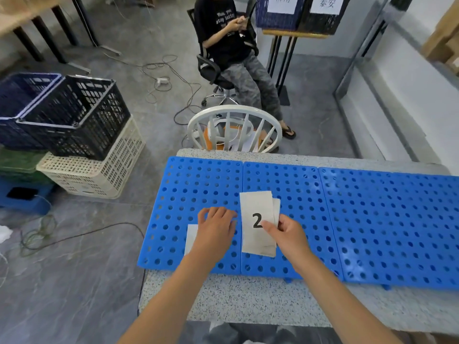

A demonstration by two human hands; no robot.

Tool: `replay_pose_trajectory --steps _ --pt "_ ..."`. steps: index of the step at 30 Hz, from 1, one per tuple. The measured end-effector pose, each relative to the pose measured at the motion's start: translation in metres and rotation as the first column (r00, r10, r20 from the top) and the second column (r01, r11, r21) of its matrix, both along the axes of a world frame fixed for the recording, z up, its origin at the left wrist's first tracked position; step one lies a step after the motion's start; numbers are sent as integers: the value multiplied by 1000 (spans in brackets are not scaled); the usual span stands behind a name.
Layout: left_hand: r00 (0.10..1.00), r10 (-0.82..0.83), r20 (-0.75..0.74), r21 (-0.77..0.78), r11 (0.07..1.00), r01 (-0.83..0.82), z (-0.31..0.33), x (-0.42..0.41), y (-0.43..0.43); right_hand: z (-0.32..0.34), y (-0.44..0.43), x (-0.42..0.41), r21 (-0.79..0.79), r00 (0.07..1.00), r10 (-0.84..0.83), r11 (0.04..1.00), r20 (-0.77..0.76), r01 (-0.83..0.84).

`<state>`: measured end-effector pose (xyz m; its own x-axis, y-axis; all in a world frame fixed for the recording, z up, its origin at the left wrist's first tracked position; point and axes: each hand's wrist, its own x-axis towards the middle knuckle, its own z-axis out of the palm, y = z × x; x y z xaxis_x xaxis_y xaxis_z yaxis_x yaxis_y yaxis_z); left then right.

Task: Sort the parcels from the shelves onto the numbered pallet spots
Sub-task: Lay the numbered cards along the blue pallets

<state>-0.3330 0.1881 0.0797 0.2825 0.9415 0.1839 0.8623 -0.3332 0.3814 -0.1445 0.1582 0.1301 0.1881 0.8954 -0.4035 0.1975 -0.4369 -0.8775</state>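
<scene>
Three blue perforated pallet panels [372,219] lie side by side on a speckled grey table [223,301]. My right hand [285,234] pinches a white paper card printed "2" [255,214], with at least one more card tucked behind it, over the middle panel. My left hand [214,229] rests flat with spread fingers on another white card [191,238] on the left panel; most of that card is hidden under the hand. No parcels are in view.
A white chair [234,130] stands against the table's far edge. Behind it a person sits on an office chair [211,70]. Stacked crates [74,135] stand on the floor at left, with loose cables [169,78] on the floor. Labelled crates [298,11] sit on a stand at the back.
</scene>
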Motion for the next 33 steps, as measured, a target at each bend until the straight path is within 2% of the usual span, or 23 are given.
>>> replay_pose_trajectory --steps 3,4,7,10,16,21,26,33 --pt "999 -38 14 71 997 37 19 32 -1 1 -8 22 17 999 -32 999 -9 32" --pt "998 -52 24 45 998 50 25 42 -3 2 -11 30 21 999 -43 999 -9 43" --pt "995 -49 89 -164 984 63 36 65 -7 5 -17 54 42 997 -76 996 -23 77" --pt "988 29 152 -318 948 21 42 85 -14 7 -22 76 44 997 -73 996 -39 74" --pt "959 189 213 -511 858 -56 46 127 -18 8 -26 127 48 992 -89 994 -87 94" --pt "872 359 332 -658 751 -58 33 144 -19 13 -26 177 69 990 -99 992 -97 106" --pt "868 440 231 -737 662 -139 7 163 -23 12 -27 228 73 987 -103 991 -120 112" --pt "905 420 69 -801 565 -201 -39 203 -27 -13 -35 261 -22 994 -77 997 -71 75"
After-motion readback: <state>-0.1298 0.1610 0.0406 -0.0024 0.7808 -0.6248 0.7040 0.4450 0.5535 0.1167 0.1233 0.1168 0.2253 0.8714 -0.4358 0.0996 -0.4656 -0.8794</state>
